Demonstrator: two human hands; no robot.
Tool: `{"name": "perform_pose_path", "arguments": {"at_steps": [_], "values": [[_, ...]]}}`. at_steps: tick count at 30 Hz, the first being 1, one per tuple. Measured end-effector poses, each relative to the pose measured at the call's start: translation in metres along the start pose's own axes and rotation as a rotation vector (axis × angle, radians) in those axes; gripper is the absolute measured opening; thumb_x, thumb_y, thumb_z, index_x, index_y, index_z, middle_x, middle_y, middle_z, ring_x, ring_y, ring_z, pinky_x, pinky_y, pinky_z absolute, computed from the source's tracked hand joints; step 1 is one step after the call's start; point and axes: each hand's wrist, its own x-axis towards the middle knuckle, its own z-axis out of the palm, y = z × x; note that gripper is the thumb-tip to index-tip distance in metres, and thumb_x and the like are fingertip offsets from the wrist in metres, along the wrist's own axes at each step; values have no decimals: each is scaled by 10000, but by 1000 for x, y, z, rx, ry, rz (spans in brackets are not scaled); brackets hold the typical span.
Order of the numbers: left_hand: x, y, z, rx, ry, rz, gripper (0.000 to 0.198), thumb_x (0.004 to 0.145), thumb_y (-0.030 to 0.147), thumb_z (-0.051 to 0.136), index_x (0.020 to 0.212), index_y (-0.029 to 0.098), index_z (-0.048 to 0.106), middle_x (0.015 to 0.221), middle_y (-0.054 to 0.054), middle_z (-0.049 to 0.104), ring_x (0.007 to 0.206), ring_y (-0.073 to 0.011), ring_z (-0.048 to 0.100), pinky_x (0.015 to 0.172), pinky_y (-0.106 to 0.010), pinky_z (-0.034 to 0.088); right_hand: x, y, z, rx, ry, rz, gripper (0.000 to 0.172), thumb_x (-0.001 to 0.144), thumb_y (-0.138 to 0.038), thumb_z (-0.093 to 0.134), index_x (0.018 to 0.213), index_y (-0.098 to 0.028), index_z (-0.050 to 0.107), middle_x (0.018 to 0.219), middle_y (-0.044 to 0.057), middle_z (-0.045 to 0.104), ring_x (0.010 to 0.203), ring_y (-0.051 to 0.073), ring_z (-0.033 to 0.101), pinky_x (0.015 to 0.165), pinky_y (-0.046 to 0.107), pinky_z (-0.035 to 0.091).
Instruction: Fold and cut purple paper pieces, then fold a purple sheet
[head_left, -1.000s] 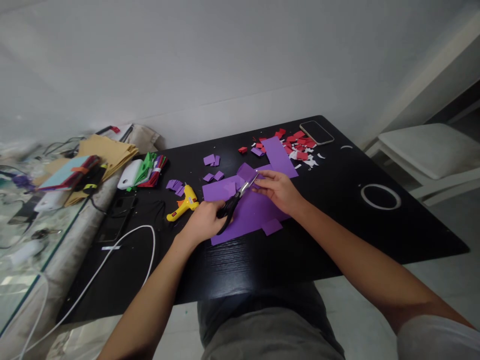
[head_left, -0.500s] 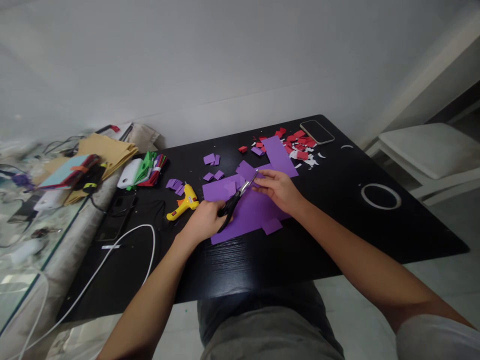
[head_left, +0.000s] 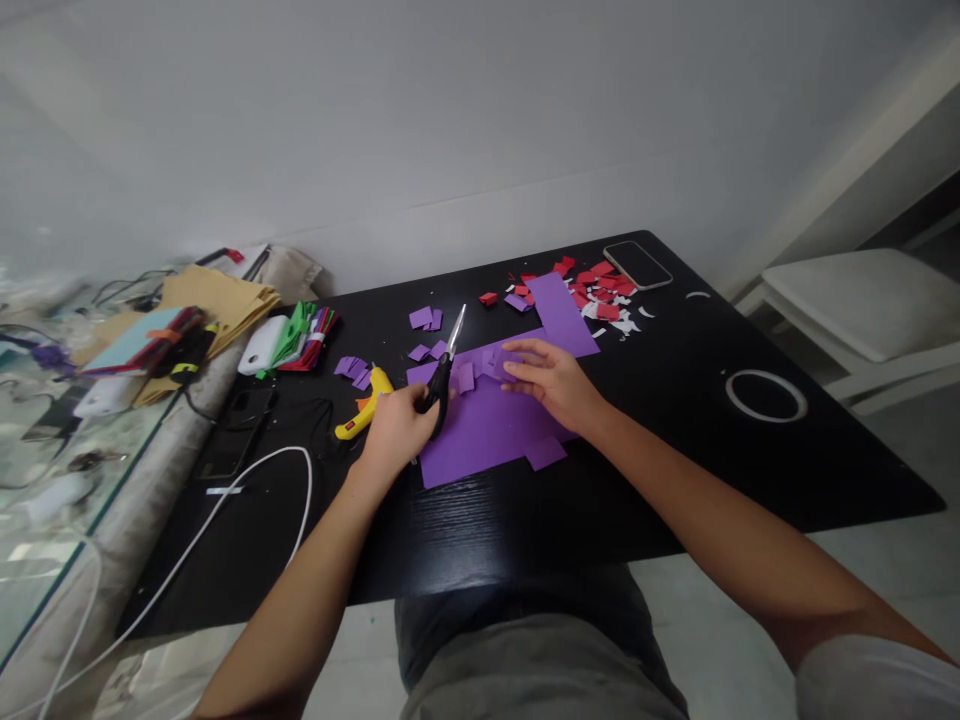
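- Several folded bundles of coloured material [head_left: 300, 337] lie at the far left of the black table [head_left: 637, 470].
- Right of them, near the left hand, are small purple pieces [head_left: 352, 371] and a yellow glue gun [head_left: 381, 388].
- The left hand [head_left: 401, 425] is wrapped around the handles of black scissors [head_left: 442, 380]; the blades look closed and point towards the wall, a sensible way to hold them while paper is handled.
- Under and between the hands lies a large purple sheet [head_left: 487, 435], with loose cut pieces on it.
- The right hand [head_left: 551, 380] has its fingers curved at a small purple piece [head_left: 496, 362]; blur hides whether they pinch it. Holding it by its edge, clear of the blades, would keep cuts straight and fingers safe.
- Beyond are red and white scraps [head_left: 606, 312].
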Motion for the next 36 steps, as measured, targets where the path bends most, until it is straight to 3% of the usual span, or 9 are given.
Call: {"name": "perform_pose_path", "arguments": {"at_steps": [4, 11, 17, 23, 33, 36], "values": [[-3, 5, 5, -12, -13, 37, 307, 905, 413, 575, 686, 211, 503, 597, 18, 526, 559, -138, 472, 600, -281, 326, -1, 0, 1, 1, -34, 29, 273, 707, -275, 907, 951, -253, 786, 941, 23, 681, 864, 184, 655, 875, 429, 638], [-4, 5, 12, 30, -45, 57, 249, 937, 372, 558, 759, 198, 559, 657, -13, 605, 603, -163, 545, 626, -290, 353, -4, 3, 3, 37, -124, 78, 317, 671, -285, 936, 951, -232, 797, 892, 8, 686, 782, 153, 641, 783, 367, 637], [-5, 4, 19, 151, -50, 21, 297, 953, 450, 626, 912, 162, 683, 780, -73, 726, 695, -217, 659, 666, -312, 419, -5, 4, 5, 92, -182, 114, 327, 671, -270, 951, 951, -224, 787, 873, -11, 702, 770, 133, 660, 744, 314, 627], [-6, 10, 27, 280, -64, 8, 313, 961, 440, 636, 1007, 138, 702, 890, -119, 765, 792, -269, 707, 698, -345, 452, -8, 7, 9, 104, -226, 135, 285, 704, -273, 933, 943, -244, 781, 900, -11, 715, 800, 137, 669, 769, 316, 628], [-5, 8, 22, 148, -128, -60, 251, 882, 413, 700, 925, 167, 672, 822, -87, 736, 760, -252, 685, 677, -328, 435, -7, 5, 8, 100, -121, 117, 304, 653, -188, 909, 930, -228, 789, 920, -5, 690, 805, 141, 655, 858, 385, 638], [-4, 6, 18, 50, -79, -43, 208, 887, 388, 659, 855, 187, 619, 761, -53, 688, 706, -217, 640, 656, -311, 410, -5, 2, 6, 111, -72, 96, 306, 651, -179, 898, 934, -221, 791, 941, 11, 696, 841, 165, 673, 904, 426, 637]]}}
